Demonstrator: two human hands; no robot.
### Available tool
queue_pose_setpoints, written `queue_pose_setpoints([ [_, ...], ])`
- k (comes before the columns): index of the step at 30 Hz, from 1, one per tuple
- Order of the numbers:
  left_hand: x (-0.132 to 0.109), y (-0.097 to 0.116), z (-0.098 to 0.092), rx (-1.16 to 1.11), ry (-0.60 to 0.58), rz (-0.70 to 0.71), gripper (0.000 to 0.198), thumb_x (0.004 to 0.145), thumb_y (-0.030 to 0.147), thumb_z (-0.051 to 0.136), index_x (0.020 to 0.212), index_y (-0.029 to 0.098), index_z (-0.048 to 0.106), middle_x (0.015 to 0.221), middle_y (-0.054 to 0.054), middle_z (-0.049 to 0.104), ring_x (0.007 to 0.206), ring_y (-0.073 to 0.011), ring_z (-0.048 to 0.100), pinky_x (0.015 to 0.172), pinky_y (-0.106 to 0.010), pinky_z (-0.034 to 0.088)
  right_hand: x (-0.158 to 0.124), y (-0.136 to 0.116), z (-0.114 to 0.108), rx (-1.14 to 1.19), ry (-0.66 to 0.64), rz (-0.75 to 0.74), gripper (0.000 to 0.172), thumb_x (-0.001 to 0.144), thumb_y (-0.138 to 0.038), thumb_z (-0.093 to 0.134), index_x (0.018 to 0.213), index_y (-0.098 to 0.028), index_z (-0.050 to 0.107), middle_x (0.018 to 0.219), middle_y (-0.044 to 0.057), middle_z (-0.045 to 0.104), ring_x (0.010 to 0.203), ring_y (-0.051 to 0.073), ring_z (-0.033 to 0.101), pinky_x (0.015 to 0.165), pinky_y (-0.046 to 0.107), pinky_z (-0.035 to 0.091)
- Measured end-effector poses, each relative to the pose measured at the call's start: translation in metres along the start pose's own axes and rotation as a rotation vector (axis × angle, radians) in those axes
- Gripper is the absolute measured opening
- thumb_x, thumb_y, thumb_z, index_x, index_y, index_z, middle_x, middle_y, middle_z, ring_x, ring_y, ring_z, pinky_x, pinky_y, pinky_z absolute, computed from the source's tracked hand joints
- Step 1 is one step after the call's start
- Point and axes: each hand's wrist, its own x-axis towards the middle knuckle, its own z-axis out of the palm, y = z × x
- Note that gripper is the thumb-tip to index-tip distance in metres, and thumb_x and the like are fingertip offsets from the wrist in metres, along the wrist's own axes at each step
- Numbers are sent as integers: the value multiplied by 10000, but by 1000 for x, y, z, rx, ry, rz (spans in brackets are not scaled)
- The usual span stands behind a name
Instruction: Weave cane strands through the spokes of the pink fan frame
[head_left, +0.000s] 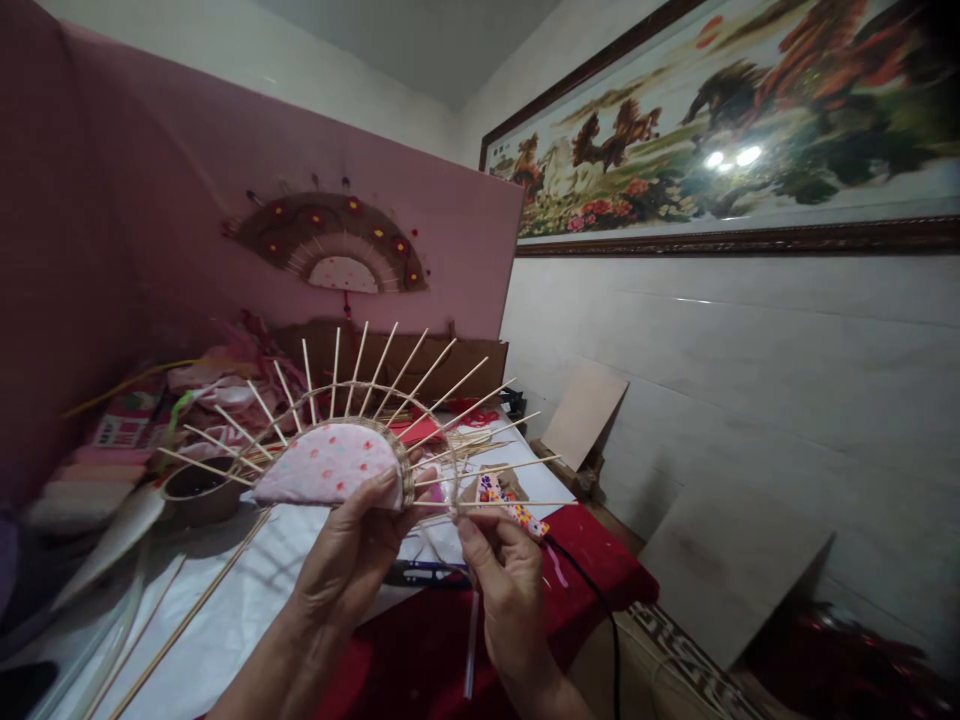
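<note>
A half-round fan frame point(322, 462), covered in pale pink spotted cloth, has thin wooden sticks fanning out from its woven curved edge. My left hand point(360, 535) grips it near the right corner, thumb on the cloth and fingers behind. A loop of twine point(405, 398) arcs across the sticks. At the lowest right stick point(517, 503), my right hand point(504, 570) pinches the twine's end between thumb and forefinger. Below those fingers a clear rod point(471, 650) points downward; whether the hand holds it I cannot tell. A dark-handled tool point(426, 574) lies between my hands.
A flower-patterned device point(510, 505) with a black cord point(600, 600) lies beyond my right hand. Bowl point(201, 490) and heaped pink cloth point(217, 395) are at left. A finished fan point(337, 245) hangs on the pink board. Red cloth point(600, 560) covers the table's right edge.
</note>
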Motion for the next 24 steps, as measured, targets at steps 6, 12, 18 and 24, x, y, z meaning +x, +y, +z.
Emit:
queue_pose_setpoints([
  [6, -4, 0, 1, 13, -27, -33, 261, 808, -22, 469, 826, 114, 692, 795, -89, 753, 664, -179, 706, 574, -269, 591, 2, -8, -3, -64, -59, -29, 214, 825, -377, 629, 757, -175, 646, 627, -23, 566, 584, 97, 477, 576, 215, 405],
  [12, -3, 3, 0, 60, 14, -35, 277, 833, -14, 433, 763, 83, 682, 725, -101, 744, 649, -201, 708, 540, -283, 591, 14, -4, -17, -270, -45, -127, 189, 825, -350, 627, 757, -174, 628, 642, -18, 575, 600, 114, 515, 572, 221, 422],
  [18, -3, 7, -1, 88, 44, -22, 221, 800, -14, 482, 776, 96, 672, 722, -81, 745, 648, -204, 709, 478, -258, 578, 28, -1, -38, -539, 2, -467, 68, 873, -207, 544, 877, -192, 611, 783, 12, 639, 714, 140, 594, 661, 252, 475],
  [24, -1, 10, -5, 74, 104, -57, 182, 750, -18, 531, 750, 134, 631, 674, -62, 731, 612, -209, 706, 451, -252, 565, 33, 6, -48, -654, 70, -721, 73, 862, -130, 548, 849, -197, 572, 774, 0, 603, 726, 135, 588, 675, 259, 483],
])
